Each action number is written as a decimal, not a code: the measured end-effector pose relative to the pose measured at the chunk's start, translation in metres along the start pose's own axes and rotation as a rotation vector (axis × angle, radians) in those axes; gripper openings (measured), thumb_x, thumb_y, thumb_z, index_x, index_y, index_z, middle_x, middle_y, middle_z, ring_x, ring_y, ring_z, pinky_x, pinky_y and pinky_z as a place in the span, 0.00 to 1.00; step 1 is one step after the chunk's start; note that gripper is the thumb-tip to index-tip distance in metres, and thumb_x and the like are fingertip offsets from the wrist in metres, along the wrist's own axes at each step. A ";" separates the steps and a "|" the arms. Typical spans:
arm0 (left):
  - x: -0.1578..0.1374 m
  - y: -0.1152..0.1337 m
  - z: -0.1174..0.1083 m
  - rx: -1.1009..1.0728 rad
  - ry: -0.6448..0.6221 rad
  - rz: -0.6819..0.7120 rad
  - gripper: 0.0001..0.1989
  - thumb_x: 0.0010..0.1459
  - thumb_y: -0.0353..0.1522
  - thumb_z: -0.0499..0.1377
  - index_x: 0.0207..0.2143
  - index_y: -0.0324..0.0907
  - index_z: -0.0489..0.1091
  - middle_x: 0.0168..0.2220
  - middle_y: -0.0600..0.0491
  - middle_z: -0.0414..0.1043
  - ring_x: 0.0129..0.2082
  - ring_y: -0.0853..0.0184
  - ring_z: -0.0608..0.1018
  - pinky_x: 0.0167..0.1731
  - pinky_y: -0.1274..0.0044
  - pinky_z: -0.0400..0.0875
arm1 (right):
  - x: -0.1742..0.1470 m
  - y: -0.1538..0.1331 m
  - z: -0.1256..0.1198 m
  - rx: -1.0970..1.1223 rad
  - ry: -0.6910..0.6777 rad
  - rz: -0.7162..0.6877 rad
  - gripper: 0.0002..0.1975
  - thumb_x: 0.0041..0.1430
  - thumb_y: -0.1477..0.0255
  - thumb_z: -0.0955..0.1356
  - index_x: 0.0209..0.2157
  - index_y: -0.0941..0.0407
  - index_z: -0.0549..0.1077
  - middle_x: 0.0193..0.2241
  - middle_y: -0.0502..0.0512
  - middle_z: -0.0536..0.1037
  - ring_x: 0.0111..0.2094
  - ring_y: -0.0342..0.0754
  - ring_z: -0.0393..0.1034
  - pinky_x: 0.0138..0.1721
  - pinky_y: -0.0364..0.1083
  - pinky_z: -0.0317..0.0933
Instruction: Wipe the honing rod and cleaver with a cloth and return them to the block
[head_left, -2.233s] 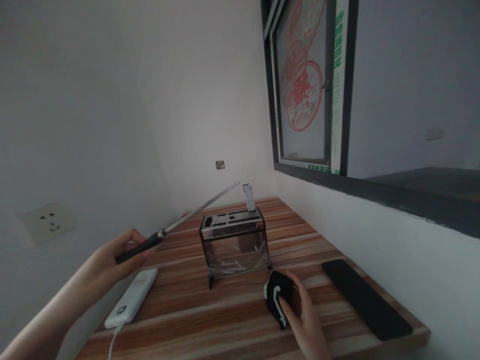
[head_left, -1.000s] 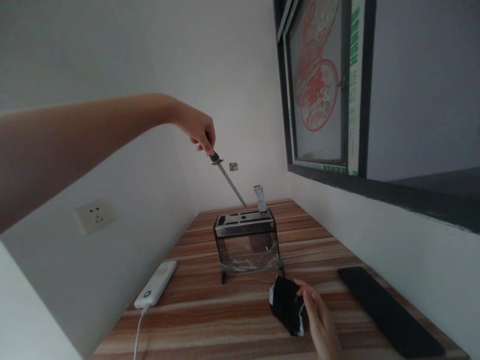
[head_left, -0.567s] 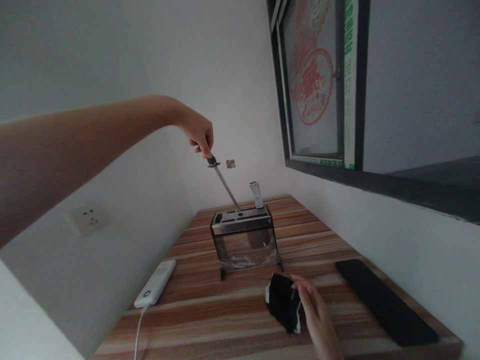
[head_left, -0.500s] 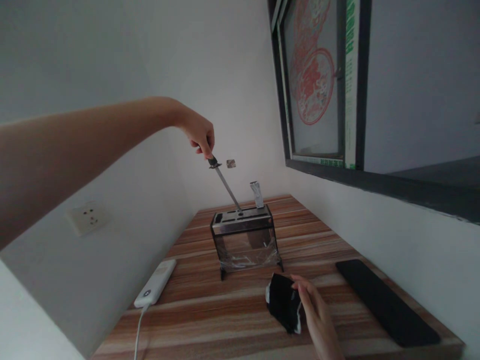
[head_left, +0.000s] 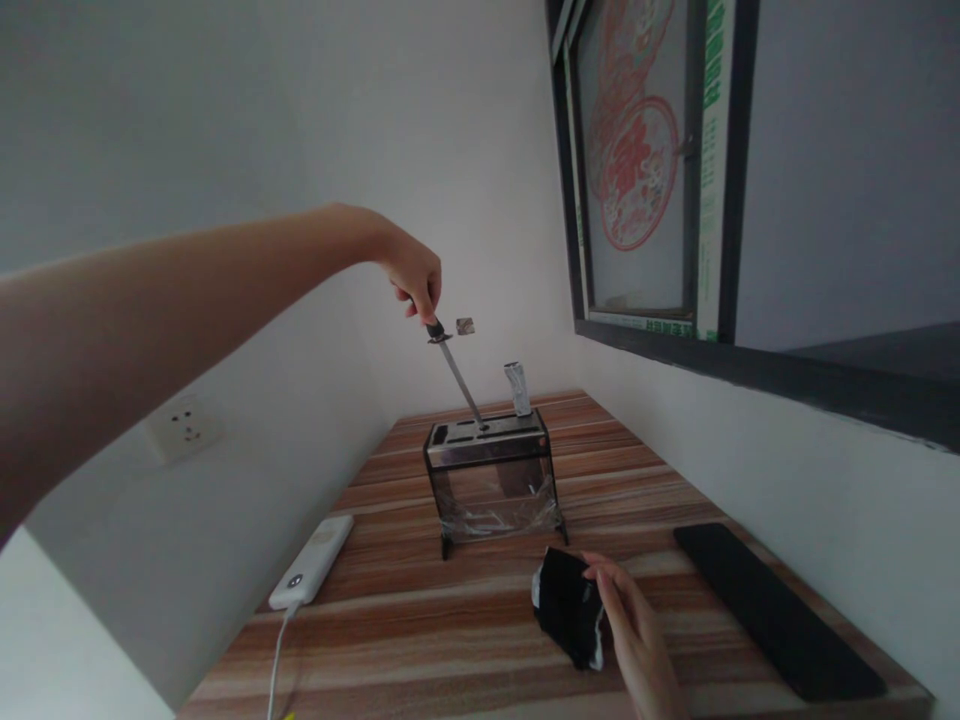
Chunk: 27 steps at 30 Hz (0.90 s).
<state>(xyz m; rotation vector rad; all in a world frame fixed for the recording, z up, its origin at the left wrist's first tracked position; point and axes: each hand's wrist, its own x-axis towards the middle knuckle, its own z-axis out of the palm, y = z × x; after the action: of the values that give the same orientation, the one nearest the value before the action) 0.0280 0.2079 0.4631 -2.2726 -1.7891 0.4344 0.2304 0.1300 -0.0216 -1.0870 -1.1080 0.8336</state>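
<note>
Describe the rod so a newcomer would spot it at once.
On the striped table stands a black-framed rack. Above it, the left hand grips a dark handle, from which the rod slants down to the rack's slotted top. Unlike the short, wrinkled silver piece upright on that top, the rod is long, thin and straight.

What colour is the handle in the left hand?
The handle is black, best seen in the head view.

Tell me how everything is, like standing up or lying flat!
Stand: upright.
Metal rod: tilted, held in left hand, tip at stand's top.
Silvery handle: sticking up above stand.
Black bundle: rumpled, touched by right hand.
White device: flat, cable attached.
Black slab: flat.
Wall socket: nothing plugged in.
</note>
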 end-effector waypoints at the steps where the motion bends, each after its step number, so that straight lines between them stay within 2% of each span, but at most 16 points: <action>1: 0.002 0.000 0.000 0.014 0.009 0.006 0.04 0.54 0.26 0.62 0.29 0.34 0.77 0.16 0.60 0.69 0.21 0.74 0.63 0.28 0.81 0.54 | 0.000 0.000 0.000 -0.004 0.001 0.001 0.28 0.52 0.44 0.64 0.35 0.54 0.76 0.44 0.62 0.79 0.49 0.59 0.72 0.52 0.51 0.66; 5: 0.017 -0.001 0.000 0.050 0.009 -0.013 0.04 0.49 0.28 0.65 0.28 0.35 0.79 0.17 0.56 0.71 0.23 0.71 0.66 0.33 0.79 0.57 | 0.001 0.003 -0.001 -0.013 0.002 -0.015 0.29 0.53 0.45 0.64 0.39 0.55 0.77 0.43 0.61 0.80 0.48 0.58 0.73 0.51 0.50 0.66; 10: 0.032 0.001 -0.001 0.063 0.035 -0.013 0.04 0.41 0.28 0.69 0.23 0.36 0.79 0.18 0.52 0.72 0.31 0.62 0.75 0.39 0.75 0.59 | 0.003 0.008 -0.001 -0.021 0.016 -0.051 0.27 0.53 0.46 0.65 0.36 0.55 0.78 0.43 0.60 0.80 0.47 0.56 0.74 0.50 0.46 0.68; 16: 0.035 0.008 0.004 0.370 0.066 0.091 0.08 0.46 0.33 0.65 0.31 0.43 0.80 0.29 0.53 0.79 0.35 0.63 0.77 0.39 0.78 0.62 | 0.006 0.009 -0.003 -0.043 0.010 -0.101 0.27 0.53 0.46 0.65 0.33 0.55 0.79 0.41 0.60 0.81 0.45 0.54 0.76 0.48 0.43 0.68; 22: 0.036 0.016 0.018 0.452 0.134 0.136 0.10 0.48 0.36 0.65 0.35 0.47 0.80 0.33 0.53 0.80 0.34 0.65 0.76 0.35 0.78 0.61 | 0.008 0.010 -0.005 -0.056 -0.026 -0.122 0.26 0.53 0.47 0.65 0.35 0.55 0.79 0.40 0.60 0.81 0.45 0.54 0.76 0.47 0.42 0.69; 27: 0.043 0.022 0.033 0.488 0.130 0.181 0.11 0.50 0.37 0.65 0.37 0.46 0.80 0.34 0.50 0.80 0.32 0.65 0.77 0.32 0.78 0.61 | 0.006 0.008 -0.003 -0.063 -0.028 -0.123 0.25 0.54 0.48 0.65 0.34 0.55 0.79 0.40 0.60 0.81 0.44 0.54 0.76 0.47 0.43 0.69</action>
<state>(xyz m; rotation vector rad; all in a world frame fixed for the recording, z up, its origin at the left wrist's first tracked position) 0.0454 0.2436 0.4208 -2.0606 -1.2501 0.6557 0.2349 0.1371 -0.0280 -1.0502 -1.2194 0.7226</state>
